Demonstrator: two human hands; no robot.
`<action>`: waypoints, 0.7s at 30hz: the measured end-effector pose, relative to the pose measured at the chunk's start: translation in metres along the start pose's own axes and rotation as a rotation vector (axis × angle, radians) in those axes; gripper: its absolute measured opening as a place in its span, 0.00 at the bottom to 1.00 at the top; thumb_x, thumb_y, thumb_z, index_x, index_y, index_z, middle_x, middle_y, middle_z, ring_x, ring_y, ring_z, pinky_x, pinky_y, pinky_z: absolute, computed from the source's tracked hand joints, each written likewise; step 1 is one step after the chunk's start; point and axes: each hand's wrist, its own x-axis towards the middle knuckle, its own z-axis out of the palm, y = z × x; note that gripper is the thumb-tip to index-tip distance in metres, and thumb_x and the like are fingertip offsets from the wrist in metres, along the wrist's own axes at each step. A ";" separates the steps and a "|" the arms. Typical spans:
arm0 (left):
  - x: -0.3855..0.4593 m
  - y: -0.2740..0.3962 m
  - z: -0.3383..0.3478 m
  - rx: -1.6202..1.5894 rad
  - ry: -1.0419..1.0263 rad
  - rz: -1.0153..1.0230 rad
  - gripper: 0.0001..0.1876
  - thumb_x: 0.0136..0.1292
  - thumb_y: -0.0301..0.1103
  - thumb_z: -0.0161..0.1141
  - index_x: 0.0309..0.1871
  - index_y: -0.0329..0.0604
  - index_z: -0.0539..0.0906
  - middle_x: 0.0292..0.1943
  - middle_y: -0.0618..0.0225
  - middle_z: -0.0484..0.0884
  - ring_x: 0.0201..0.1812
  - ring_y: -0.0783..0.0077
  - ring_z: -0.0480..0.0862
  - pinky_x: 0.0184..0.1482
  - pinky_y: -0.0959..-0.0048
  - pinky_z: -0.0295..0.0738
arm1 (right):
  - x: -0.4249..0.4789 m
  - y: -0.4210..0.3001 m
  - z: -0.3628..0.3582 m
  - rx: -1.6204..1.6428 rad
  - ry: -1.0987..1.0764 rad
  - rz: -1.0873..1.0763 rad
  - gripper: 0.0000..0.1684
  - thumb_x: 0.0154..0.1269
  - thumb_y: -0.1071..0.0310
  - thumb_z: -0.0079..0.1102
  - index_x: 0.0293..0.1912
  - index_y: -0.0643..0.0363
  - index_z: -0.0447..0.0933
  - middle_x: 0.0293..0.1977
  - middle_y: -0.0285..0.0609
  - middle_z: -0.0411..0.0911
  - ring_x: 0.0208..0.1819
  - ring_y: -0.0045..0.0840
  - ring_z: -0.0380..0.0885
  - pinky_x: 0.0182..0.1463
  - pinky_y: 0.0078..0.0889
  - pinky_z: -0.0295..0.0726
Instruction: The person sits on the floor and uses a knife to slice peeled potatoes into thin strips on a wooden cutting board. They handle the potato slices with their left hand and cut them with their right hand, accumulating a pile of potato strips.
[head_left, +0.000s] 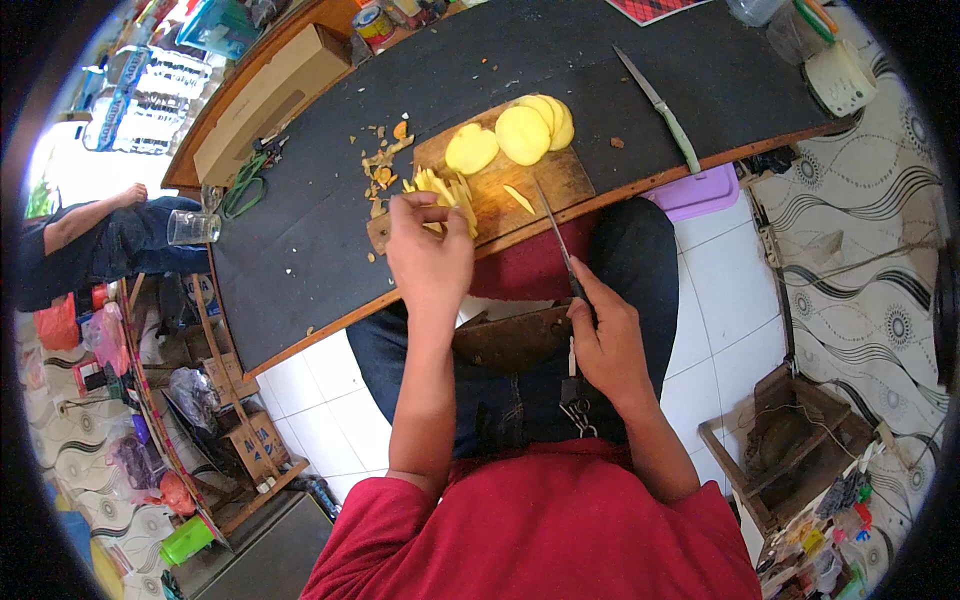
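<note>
My right hand (609, 330) grips the dark handle of a kitchen knife (553, 225), its narrow blade reaching over the near edge of a wooden cutting board (517, 206). Beside the blade lies a single yellow strip (519, 199). My left hand (431, 244) is at the board's left end, fingers curled over a pile of pale yellow strips (442, 187), probably potato. Whether it holds any of them is hidden by the fingers. Toward the board's far side rest several round yellow slices (523, 136), some overlapping, and one separate slice (472, 149).
Peelings (384, 161) lie left of the board on the black tabletop (322, 202). A second knife (660, 109) with a pale green handle lies to the right. A drinking glass (193, 227) is at the left edge, near another person's arm (90, 219). A long cardboard box (270, 105) sits behind.
</note>
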 end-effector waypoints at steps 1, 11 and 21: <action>0.004 0.001 -0.005 0.061 0.028 0.031 0.15 0.71 0.30 0.72 0.56 0.36 0.82 0.43 0.52 0.96 0.41 0.46 0.94 0.49 0.54 0.85 | -0.001 0.002 0.005 0.004 0.009 0.002 0.32 0.80 0.76 0.56 0.80 0.66 0.74 0.58 0.72 0.86 0.61 0.65 0.86 0.68 0.58 0.82; 0.006 -0.011 0.014 0.105 0.165 0.028 0.13 0.70 0.33 0.75 0.51 0.39 0.85 0.40 0.56 0.93 0.43 0.48 0.92 0.49 0.54 0.83 | 0.017 -0.014 0.079 0.067 -0.017 -0.160 0.40 0.74 0.79 0.57 0.83 0.72 0.67 0.54 0.78 0.84 0.56 0.71 0.85 0.66 0.63 0.83; 0.069 -0.004 0.041 0.374 -0.077 0.418 0.27 0.63 0.41 0.81 0.60 0.36 0.88 0.54 0.51 0.84 0.60 0.44 0.83 0.63 0.48 0.79 | 0.021 -0.011 0.056 -0.029 -0.011 -0.135 0.38 0.76 0.77 0.57 0.83 0.70 0.68 0.63 0.73 0.83 0.64 0.65 0.84 0.70 0.57 0.83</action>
